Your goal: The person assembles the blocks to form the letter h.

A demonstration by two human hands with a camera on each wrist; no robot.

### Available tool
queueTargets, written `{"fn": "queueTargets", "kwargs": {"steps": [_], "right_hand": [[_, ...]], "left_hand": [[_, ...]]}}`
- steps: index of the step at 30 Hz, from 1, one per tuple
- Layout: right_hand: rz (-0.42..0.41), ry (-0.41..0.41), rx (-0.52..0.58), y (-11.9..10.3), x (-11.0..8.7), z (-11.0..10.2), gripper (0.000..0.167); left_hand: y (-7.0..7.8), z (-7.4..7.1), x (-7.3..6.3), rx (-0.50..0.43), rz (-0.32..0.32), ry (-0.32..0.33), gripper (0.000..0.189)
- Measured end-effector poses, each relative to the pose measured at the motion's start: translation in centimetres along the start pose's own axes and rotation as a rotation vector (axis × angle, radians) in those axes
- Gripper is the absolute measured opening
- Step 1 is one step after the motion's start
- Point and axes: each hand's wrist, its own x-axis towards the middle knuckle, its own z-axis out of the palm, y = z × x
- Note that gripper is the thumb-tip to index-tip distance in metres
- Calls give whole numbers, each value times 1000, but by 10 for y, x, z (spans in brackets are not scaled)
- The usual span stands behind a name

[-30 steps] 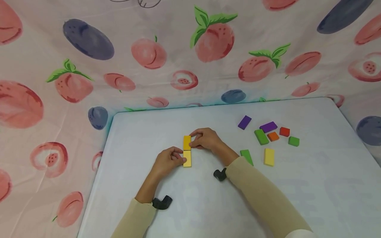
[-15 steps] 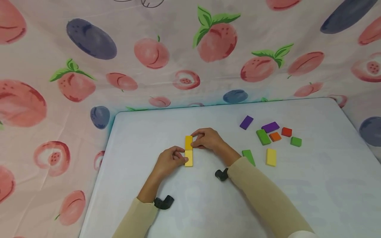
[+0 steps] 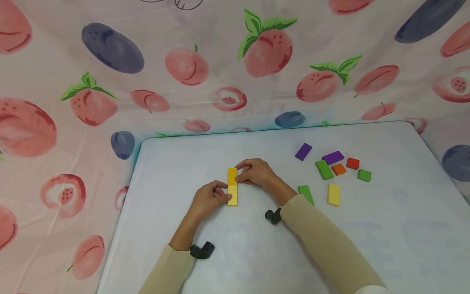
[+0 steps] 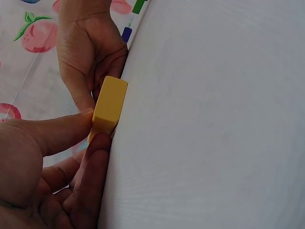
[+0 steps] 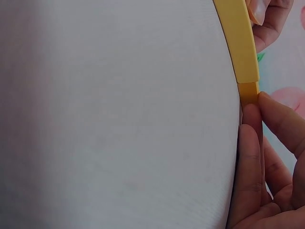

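Note:
Two yellow blocks lie end to end in line on the white table, touching at their short ends. The nearer, pale yellow block (image 3: 233,199) is pinched by my left hand (image 3: 207,199), with the thumb on its left part. My right hand (image 3: 258,171) pinches the farther, deeper yellow block (image 3: 232,175) from the right. In the right wrist view the pale yellow block (image 5: 238,40) meets the deeper yellow block (image 5: 248,91) at a thin seam, and the fingers partly cover the deeper one.
To the right lie purple blocks (image 3: 303,151), green blocks (image 3: 324,170), an orange block (image 3: 339,169), a red block (image 3: 353,163) and another yellow block (image 3: 333,194). A green block (image 3: 305,194) sits by the right sleeve. A fruit-print cloth (image 3: 147,49) rises behind the table (image 3: 183,155).
Both hands keep their places on the two yellow blocks. Only the head view has shifted slightly.

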Motion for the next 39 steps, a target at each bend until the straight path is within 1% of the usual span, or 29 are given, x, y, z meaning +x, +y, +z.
{"fn": "queueTargets", "kwargs": {"steps": [6,19,34,39], "right_hand": [[-4,2,-12,1,0,0,40],[-1,4,-20,2,3,0,42],[2,14,-34,3,3,1,42],[8,8,-27,2,2,0,42]], "left_hand": [[0,1,0,21,3,4,32],[0,2,1,-17,-13,19,32],[3,4,0,-6,-23,29,31],[5,3,0,4,-31,21,33]]}}
